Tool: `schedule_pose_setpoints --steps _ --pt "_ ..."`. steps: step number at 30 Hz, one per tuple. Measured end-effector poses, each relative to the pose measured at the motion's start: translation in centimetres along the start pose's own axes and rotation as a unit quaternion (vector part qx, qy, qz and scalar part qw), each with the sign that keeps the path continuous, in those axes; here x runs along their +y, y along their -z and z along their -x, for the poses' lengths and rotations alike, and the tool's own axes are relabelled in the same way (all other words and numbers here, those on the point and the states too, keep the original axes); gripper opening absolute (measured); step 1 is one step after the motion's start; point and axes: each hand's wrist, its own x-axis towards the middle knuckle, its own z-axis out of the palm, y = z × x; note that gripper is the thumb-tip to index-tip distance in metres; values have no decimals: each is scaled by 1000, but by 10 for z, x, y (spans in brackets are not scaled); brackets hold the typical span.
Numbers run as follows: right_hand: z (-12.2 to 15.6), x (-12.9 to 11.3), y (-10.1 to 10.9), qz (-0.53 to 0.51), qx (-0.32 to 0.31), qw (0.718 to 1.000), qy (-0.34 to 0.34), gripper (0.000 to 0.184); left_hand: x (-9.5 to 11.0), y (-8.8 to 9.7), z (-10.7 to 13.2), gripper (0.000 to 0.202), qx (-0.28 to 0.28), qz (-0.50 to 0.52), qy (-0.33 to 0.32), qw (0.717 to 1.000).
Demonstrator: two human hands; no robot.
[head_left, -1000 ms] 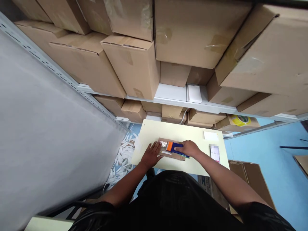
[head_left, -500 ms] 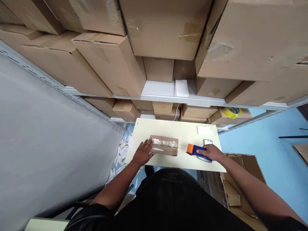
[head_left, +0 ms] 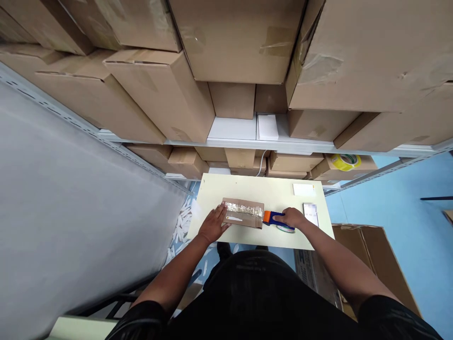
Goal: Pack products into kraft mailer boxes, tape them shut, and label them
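Just at carton [head_left: 244,218] edge, dispenser [head_left: 275,218], tabletop [head_left: 262,190] beyond

The small flat brown cardboard box [head_left: 248,221] is matt, crossed by a glossy, crinkled strip of clear plastic tape [head_left: 244,208]. The blue-and-orange handheld tape dispenser [head_left: 273,219] looks like smooth plastic. The pale cream rectangular tabletop [head_left: 233,186] is smooth, the pale grey slotted shelf frame [head_left: 53,108] metal, the yellow tape roll [head_left: 339,163] shiny.
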Motion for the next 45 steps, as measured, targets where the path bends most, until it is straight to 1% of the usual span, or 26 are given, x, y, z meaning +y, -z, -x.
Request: schedule_pose_setpoints --steps 2,5,8,11,12,13,15,17,18,20,22,24,25,27,28,29,30,32,33,34,35,36,38,40,42,45 --pt "-2 -1 -2 -23 3 1000 -18 63 0 -1 0 79 5 14 -1 1000" --pt "-3 0 -11 -70 -15 995 -65 64 0 -2 0 80 15 38 -3 999" --pt "2 2 -32 -83 -29 990 -108 64 0 -1 -1 80 16 61 -5 998" --pt "16 6 -58 -100 -21 988 -111 63 -1 1 0 80 12 91 -11 996" --pt "22 8 -66 -106 2 989 -108 63 -1 2 1 81 12 110 -10 994" --pt "28 11 -72 -103 37 988 -105 62 -1 1 2 82 13 134 -1 991" --pt "38 15 -84 -60 132 985 -98 56 -1 -3 5 91 27 203 52 977" --pt "40 16 -92 7 222 972 -83 46 -2 -11 9 102 38 300 129 945" --pt "38 16 -96 43 251 964 -74 42 -4 -15 11 104 30 351 162 922" --pt "29 14 -102 95 280 953 -59 37 -7 -24 12 100 -15 435 200 878" --pt "18 11 -108 115 281 951 -51 35 -12 -31 10 89 -60 479 212 850" --pt "13 10 -114 110 298 947 -46 36 -16 -34 7 83 -70 499 215 836" --pt "13 10 -117 100 320 941 -47 39 -18 -34 6 84 -68 510 216 830" --pt "18 8 -126 74 372 925 -37 53 -19 -34 4 85 -68 529 215 818" --pt "22 7 -131 57 386 921 -20 61 -18 -34 4 85 -70 532 216 815" --pt "25 4 -136 40 386 922 8 67 -17 -34 5 84 -72 531 218 815" --pt "28 -1 -142 19 371 927 46 70 -16 -35 6 81 -72 529 220 817" --pt "30 -15 -151 -32 317 940 126 69 -12 -37 7 76 -62 524 226 819" --pt "28 -24 -154 -62 291 942 154 66 -10 -38 7 74 -55 522 228 820" --pt "25 -34 -154 -92 274 942 168 63 -9 -39 7 72 -46 517 231 823" --pt "21 -44 -152 -121 267 941 167 59 -7 -39 5 69 -35 507 235 829" --pt "17 -53 -147 -147 270 939 153 55 -6 -38 2 66 -23 490 240 838" --pt "8 -69 -131 -176 288 935 111 47 -5 -33 -8 62 -4 444 252 860" --pt "-2 -79 -110 -171 299 935 85 42 -6 -26 -21 60 -2 394 259 882" --pt "-12 -86 -90 -152 292 942 67 39 -7 -18 -35 59 -15 349 257 901" --pt "-29 -93 -68 -137 261 955 22 40 -7 -10 -56 56 -34 315 254 914"
